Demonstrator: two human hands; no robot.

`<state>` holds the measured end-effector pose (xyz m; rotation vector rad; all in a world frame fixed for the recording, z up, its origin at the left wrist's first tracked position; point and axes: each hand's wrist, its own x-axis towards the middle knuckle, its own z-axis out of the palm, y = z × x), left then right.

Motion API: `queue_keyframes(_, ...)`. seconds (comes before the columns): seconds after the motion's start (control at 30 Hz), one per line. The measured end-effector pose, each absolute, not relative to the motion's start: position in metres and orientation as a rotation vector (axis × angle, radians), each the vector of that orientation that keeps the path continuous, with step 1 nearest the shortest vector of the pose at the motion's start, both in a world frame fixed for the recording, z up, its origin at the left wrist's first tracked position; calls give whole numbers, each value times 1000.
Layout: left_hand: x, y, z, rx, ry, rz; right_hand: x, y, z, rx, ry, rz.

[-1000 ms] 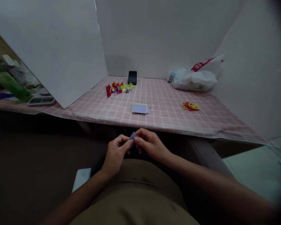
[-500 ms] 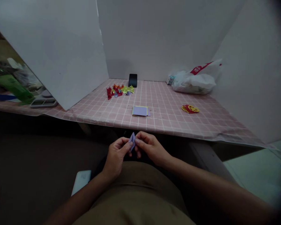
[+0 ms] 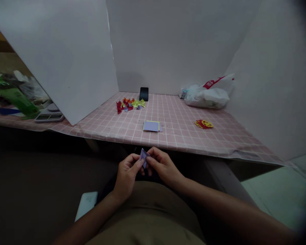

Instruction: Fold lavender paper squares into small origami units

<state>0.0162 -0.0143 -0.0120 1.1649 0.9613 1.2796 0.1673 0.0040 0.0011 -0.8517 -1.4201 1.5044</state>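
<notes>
Both of my hands meet below the table's front edge, over my lap. My left hand (image 3: 126, 173) and my right hand (image 3: 163, 166) pinch a small folded piece of purple paper (image 3: 143, 157) between their fingertips. On the pink checked tablecloth (image 3: 183, 132) just beyond lies a small stack of square paper sheets (image 3: 151, 126), purple on top with a yellow edge showing. Further back sits a pile of folded paper pieces (image 3: 129, 103) in red, orange, yellow and purple.
A dark phone (image 3: 143, 94) stands against the white back panel. A white plastic bag (image 3: 206, 95) lies at the back right, red and yellow paper cutouts (image 3: 204, 124) in front of it. White boards wall in the table. A scale (image 3: 49, 117) and green items lie left. A white object (image 3: 85, 204) rests by my left forearm.
The view has tilted, so the table sits lower in frame. My fingers have turned the purple paper slightly; it now shows more upright between the fingertips.
</notes>
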Motion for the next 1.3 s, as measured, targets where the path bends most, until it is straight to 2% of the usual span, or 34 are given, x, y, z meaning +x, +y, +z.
queue_keyframes(0.63, 15, -15, -7, 1214, 1053, 1210, 172, 3, 4, -921, -1515, 1412)
queue_keyframes(1.1, 15, -14, -3, 1378, 1029, 1192, 176, 8, 7, -976, -1779, 924)
queue_keyframes(1.17, 14, -14, -4, 1381, 1008, 1172, 177, 7, 7, -977, -1778, 941)
queue_keyframes(1.3, 12, -14, -7, 1299, 959, 1093, 177, 8, 6, -983, -1639, 1207)
